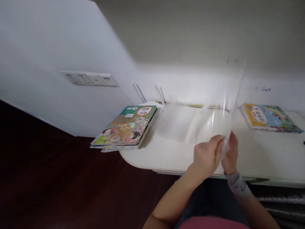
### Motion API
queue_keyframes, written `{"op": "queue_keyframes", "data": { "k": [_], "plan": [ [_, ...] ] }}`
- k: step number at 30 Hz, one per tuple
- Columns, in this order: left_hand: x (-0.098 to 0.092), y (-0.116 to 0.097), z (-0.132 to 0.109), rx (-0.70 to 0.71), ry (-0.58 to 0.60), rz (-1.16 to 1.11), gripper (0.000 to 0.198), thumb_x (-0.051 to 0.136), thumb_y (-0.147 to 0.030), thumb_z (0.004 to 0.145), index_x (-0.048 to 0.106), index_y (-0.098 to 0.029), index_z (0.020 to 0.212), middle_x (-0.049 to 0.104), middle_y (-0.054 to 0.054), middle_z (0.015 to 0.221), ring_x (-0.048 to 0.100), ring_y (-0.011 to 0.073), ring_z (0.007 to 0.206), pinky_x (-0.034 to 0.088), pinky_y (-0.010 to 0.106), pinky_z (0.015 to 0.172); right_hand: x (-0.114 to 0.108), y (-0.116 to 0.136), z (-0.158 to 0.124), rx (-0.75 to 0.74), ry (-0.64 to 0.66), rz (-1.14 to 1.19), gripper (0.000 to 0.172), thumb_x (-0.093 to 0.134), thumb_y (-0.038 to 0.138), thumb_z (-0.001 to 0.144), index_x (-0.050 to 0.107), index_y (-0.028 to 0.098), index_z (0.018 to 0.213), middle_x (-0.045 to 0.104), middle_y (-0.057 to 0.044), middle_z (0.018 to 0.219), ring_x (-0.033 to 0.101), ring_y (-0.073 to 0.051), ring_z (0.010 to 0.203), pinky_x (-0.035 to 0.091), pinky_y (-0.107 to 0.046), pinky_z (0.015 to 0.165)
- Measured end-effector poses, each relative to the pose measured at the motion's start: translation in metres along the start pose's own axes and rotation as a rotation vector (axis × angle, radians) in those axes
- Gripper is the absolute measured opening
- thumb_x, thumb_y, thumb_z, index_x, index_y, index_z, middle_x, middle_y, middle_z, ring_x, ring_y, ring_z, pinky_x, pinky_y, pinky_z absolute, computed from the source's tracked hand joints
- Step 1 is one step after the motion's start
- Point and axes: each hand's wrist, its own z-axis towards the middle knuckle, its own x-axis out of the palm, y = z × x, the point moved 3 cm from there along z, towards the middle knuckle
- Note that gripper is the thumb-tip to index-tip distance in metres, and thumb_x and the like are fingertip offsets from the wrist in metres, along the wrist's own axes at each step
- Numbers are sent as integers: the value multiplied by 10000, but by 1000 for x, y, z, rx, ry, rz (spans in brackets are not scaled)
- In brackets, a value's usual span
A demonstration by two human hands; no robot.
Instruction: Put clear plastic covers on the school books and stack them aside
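Note:
Both my hands meet over the front of a white table. My left hand and my right hand are closed together on the lower edge of a clear plastic sheet, which stands up between them and is smeared by motion. More clear plastic lies flat on the table behind it. A stack of colourful picture books sits at the table's left end, overhanging the edge. Another stack of books with a yellow cover lies at the right back.
A white wall runs behind the table, with a row of switches or sockets on the left. Dark red-brown floor lies to the left and below. A grey band wraps my right wrist.

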Motion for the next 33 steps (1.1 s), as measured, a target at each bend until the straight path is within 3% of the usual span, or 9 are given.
{"op": "queue_keyframes", "data": {
  "k": [2,6,8,11,14,16,23,27,33],
  "plan": [
    [-21,17,-10,-86,-160,-103,359,319,-419,965,590,-209,1072,600,-26,576,559,98,463,457,193,506,-39,-8,16,-128,-113,-168,475,434,289,918,398,189,1381,473,-158,1361,444,-296,1279,378,-562,1035],
    [-44,87,-27,-446,-309,-146,386,367,-456,939,579,-180,1105,430,-85,440,451,96,375,384,187,435,-100,-25,26,-290,-30,-466,478,375,197,911,423,249,1385,479,-142,1384,424,-321,1308,358,-581,1041],
    [-39,117,-36,-569,-231,-63,388,380,-436,931,578,-164,1123,468,-68,462,498,115,422,404,204,481,-110,-37,19,-342,105,-593,509,375,161,893,426,292,1383,486,-108,1394,404,-307,1327,323,-575,1068],
    [-22,145,-53,-718,17,245,370,368,-365,934,586,-184,1171,651,31,646,634,184,627,448,264,612,-103,-63,1,-360,312,-751,525,392,132,869,460,323,1353,489,-73,1407,372,-295,1351,283,-567,1086],
    [-7,153,-63,-803,272,516,405,314,-368,950,570,-228,1231,719,112,844,677,270,793,454,341,682,-91,-90,-14,-341,460,-839,475,396,140,870,519,306,1298,541,-82,1361,432,-292,1308,327,-552,1049],
    [-2,152,-63,-808,350,591,423,285,-375,958,552,-238,1256,722,135,922,678,295,843,455,365,691,-87,-102,-19,-331,533,-854,450,380,144,879,540,286,1274,568,-88,1332,481,-272,1266,367,-519,1019],
    [-2,154,-60,-777,351,622,417,277,-362,963,551,-248,1256,709,132,1043,672,287,899,460,358,699,-87,-111,-16,-375,609,-818,402,393,325,924,518,236,1296,539,-111,1365,483,-273,1267,386,-488,1005],
    [-3,154,-61,-786,347,611,410,292,-359,963,548,-244,1263,703,128,1060,664,280,924,461,355,714,-87,-111,-21,-396,571,-812,585,430,529,886,442,180,1356,529,-163,1362,474,-319,1267,366,-521,1016],
    [-8,158,-61,-736,294,585,390,348,-352,953,525,-224,1276,653,110,1126,643,252,947,480,338,739,-90,-119,-20,-396,583,-705,533,413,543,892,533,168,1252,573,-169,1302,511,-315,1223,438,-483,971]
  ]
}}
